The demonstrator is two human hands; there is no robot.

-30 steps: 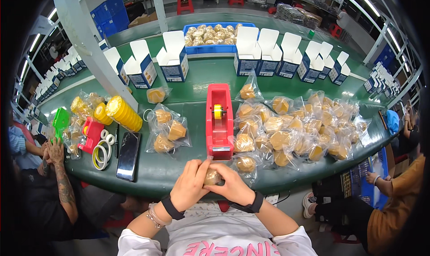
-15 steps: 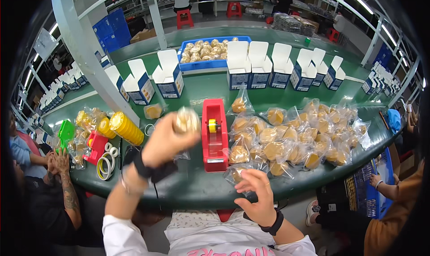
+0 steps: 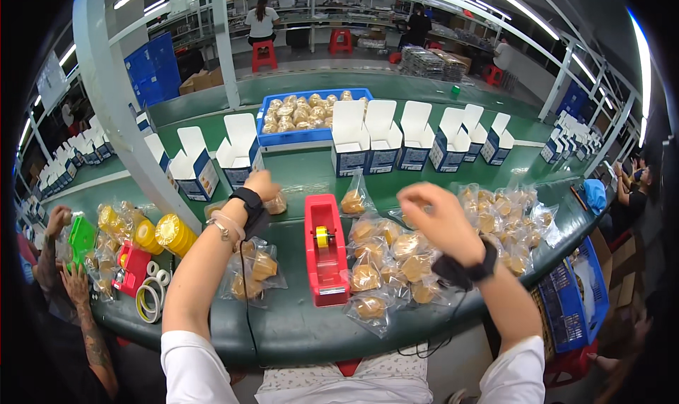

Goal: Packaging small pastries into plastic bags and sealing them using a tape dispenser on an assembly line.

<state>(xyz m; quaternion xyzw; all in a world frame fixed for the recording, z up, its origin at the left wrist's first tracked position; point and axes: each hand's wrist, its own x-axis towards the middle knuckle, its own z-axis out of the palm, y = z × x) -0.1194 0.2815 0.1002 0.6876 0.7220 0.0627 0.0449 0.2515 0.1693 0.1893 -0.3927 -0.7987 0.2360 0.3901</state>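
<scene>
Reaching forward, your left hand [image 3: 262, 185] hung over the open box [image 3: 240, 156] in the near row, fingers curled downward; whether it gripped a bag you could not tell, since the palm faced away. Your right hand [image 3: 435, 216] was raised above the heap of bags [image 3: 396, 252], loosely curled, with nothing visible in it. Between both arms stood the red dispenser [image 3: 324, 252], placed centrally so either hand could reach its tape. A filled bag [image 3: 254, 269] lay just left of it under your left forearm, near the body for easy pickup. Boxes stood with flaps up along the far edge of the green surface [image 3: 297, 319], and behind them a blue tray [image 3: 304, 114] held unbagged pieces. Yellow rolls [image 3: 170, 233] and tape rings [image 3: 150, 298] lay at the left, beside another person's hand [image 3: 74, 280].
</scene>
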